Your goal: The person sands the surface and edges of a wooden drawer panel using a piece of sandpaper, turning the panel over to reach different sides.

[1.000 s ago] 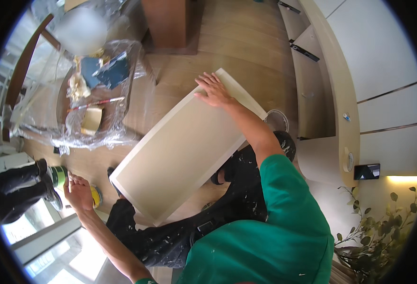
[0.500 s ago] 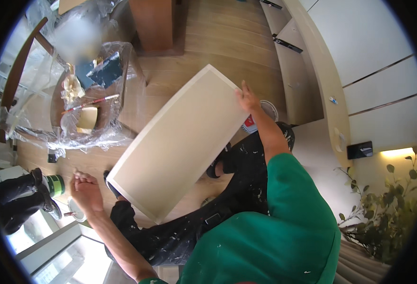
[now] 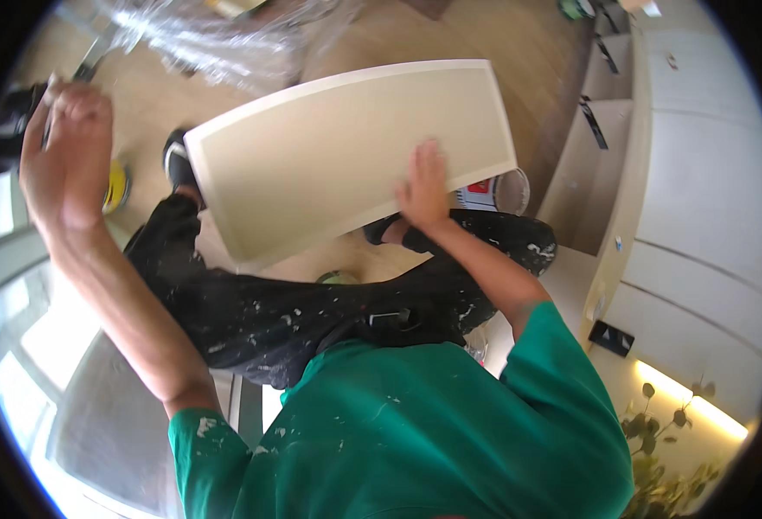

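Note:
A cream board [image 3: 346, 156] with a paler border and one long bowed edge lies in front of my knees; what holds it up underneath is hidden. My right hand [image 3: 424, 190] lies flat on its face towards the right end, fingers stretched out and slightly blurred. Raised at the far left, away from the board, is my left hand [image 3: 68, 160]. Its fingers are loosely bent, and I see nothing in its bare palm. Black trousers spattered with white [image 3: 268, 320] cover my legs beneath the near edge.
A white bucket [image 3: 511, 190] stands behind my right knee, and a yellow-marked can [image 3: 115, 186] sits near my left hand. Clear plastic sheeting [image 3: 217, 43] is bunched at the far left. Open cabinet compartments [image 3: 601, 143] run along the right, near a plant [image 3: 666, 458].
The board has turned clockwise, now lying more crosswise. My right hand has moved from its far right edge onto its face. My left hand has risen up and leftward. The view has shifted.

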